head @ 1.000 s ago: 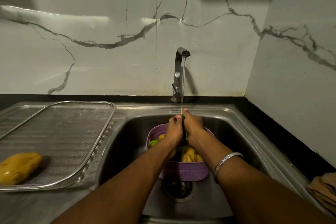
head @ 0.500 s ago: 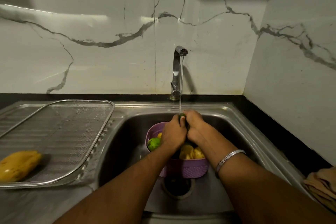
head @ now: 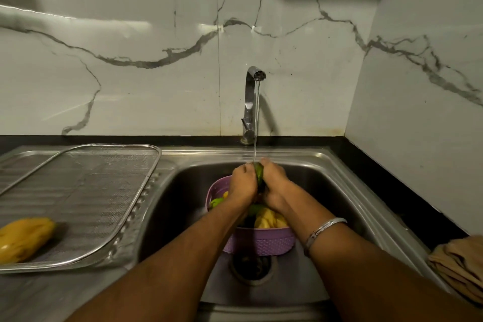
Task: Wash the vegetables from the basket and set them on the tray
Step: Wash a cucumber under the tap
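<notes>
Basket [head: 261, 244] in the sink [head: 339, 191] holds vegetables; left hand [head: 243, 183] and right hand [head: 274, 183] clasp a green vegetable [head: 259, 172] under the tap [head: 250, 102].

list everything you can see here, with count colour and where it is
green vegetable: 1, green, held between both hands under the water stream
basket: 1, purple, in the sink bowl below the hands
vegetables in basket: several, yellow and green, exact count hidden by the arms
yellow vegetable: 1, yellow, on the tray's near left part
tray: 1, metal mesh, on the drainboard left of the bowl
sink: 1, steel, centre
tap: 1, chrome, behind the bowl, running
cloth: 1, tan, folded at the right edge
bracelet: 1, silver, on the right wrist
left hand: 1, grips the green vegetable
right hand: 1, grips the green vegetable
</notes>
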Demonstrator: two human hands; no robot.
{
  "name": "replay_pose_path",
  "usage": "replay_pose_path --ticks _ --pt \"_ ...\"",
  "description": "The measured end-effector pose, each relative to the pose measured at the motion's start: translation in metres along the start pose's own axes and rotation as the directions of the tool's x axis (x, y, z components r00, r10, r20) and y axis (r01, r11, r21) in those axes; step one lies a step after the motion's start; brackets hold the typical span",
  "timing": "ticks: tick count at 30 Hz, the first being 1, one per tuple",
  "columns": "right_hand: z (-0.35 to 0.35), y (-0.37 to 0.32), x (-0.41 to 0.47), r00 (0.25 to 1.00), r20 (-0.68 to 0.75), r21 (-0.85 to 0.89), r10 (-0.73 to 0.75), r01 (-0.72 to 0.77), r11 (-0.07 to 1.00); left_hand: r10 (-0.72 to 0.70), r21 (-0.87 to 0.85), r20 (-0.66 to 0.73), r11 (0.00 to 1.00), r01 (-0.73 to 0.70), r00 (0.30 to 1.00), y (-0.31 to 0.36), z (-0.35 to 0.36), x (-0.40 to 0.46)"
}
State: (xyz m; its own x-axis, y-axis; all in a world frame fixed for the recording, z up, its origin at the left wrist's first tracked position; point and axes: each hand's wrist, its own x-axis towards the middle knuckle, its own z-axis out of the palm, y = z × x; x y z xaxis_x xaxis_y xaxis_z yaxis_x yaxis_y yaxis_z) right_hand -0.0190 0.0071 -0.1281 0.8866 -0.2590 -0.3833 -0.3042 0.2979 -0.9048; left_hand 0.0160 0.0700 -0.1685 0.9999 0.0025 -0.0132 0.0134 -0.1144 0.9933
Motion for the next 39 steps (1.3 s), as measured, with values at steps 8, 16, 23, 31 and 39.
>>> replay_pose_path --ticks 8,16,23,31,39 --pt "0.002 0.004 0.003 0.999 -0.041 -0.082 -0.032 0.028 0.996 0.070 0.053 0.062 0.996 -0.073 0.996 0.000 -0.004 -0.001" --pt "-0.002 -0.001 0.010 0.994 -0.032 -0.089 -0.106 0.102 0.991 0.284 0.330 0.162 0.887 -0.323 0.945 0.001 -0.012 -0.019" --pt "0.003 -0.002 0.012 0.939 -0.035 -0.255 -0.342 0.322 0.912 0.438 0.674 0.010 0.661 -0.329 0.899 0.006 -0.029 -0.019" --pt "0.007 -0.002 0.015 0.962 -0.014 -0.347 -0.272 0.250 0.904 0.373 0.198 -0.055 0.913 -0.356 0.926 -0.004 -0.033 -0.003" --pt "-0.011 -0.007 0.012 0.986 0.165 -0.253 -0.027 0.069 0.965 0.285 0.199 0.163 0.928 -0.315 0.944 -0.002 -0.027 -0.003"
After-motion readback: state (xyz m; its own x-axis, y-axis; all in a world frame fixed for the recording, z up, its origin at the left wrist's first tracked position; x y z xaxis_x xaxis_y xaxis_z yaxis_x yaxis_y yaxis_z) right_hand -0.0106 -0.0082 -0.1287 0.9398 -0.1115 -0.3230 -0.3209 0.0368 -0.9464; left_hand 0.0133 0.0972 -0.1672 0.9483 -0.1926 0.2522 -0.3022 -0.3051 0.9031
